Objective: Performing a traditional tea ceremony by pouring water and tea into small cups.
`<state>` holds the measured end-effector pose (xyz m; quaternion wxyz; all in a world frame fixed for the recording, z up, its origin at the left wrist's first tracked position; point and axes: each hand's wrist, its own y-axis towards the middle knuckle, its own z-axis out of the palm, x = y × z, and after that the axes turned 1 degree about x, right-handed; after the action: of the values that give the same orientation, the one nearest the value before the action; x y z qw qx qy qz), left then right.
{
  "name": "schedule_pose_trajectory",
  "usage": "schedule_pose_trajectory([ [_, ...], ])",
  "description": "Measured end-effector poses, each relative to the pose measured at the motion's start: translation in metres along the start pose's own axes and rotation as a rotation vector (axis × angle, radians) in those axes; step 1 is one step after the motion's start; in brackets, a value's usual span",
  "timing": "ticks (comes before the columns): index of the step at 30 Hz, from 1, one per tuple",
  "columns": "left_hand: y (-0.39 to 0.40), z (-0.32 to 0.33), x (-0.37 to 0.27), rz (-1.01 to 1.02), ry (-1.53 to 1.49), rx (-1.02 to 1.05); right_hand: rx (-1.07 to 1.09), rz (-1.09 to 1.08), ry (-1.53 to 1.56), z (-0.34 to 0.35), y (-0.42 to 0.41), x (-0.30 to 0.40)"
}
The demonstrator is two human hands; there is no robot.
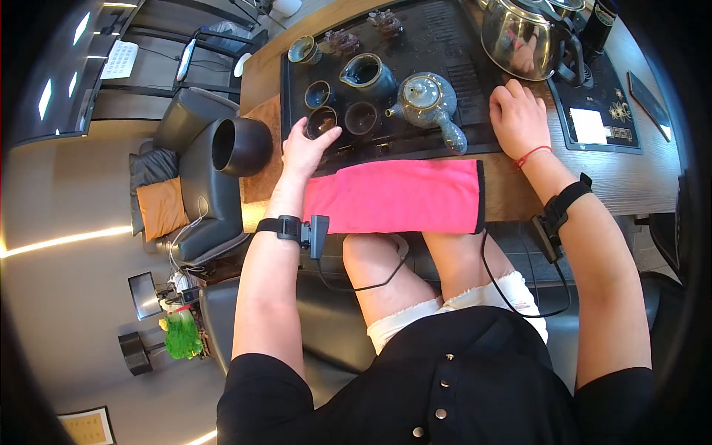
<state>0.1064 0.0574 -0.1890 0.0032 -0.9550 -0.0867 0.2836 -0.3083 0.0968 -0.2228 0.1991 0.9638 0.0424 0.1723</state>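
My left hand (306, 146) has its thumb and fingers around a small dark teacup (322, 123) at the near left of the black tea tray (473, 100). Brownish contents show inside that cup. Just beyond it stands a blue-glazed cup (319, 94), and to its right another dark cup (361, 118). A glazed pitcher (368, 77) and a speckled blue side-handled teapot (427, 100), lid on, are farther right. My right hand (518, 114) rests with curled fingers at the tray's right edge, holding nothing visible, close to a shiny metal kettle (520, 41).
A pink towel (397, 194) hangs over the table's near edge. Left stands a black pot (243, 146). A patterned cup (304, 51) and two crystal-like ornaments (364, 32) occupy the tray's far side. A black control panel (595, 105) and a phone (648, 104) lie right. Cables run from both wrist straps.
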Motion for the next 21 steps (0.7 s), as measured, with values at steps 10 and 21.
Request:
schedule_pose_trajectory([
  [10,-0.014,0.002,-0.030,-0.079,0.055,-0.013,0.038,0.018,0.004,-0.002,-0.001,0.000],
  [21,0.000,-0.049,-0.106,0.300,0.321,-0.281,0.041,0.016,0.018,-0.003,-0.001,-0.001],
])
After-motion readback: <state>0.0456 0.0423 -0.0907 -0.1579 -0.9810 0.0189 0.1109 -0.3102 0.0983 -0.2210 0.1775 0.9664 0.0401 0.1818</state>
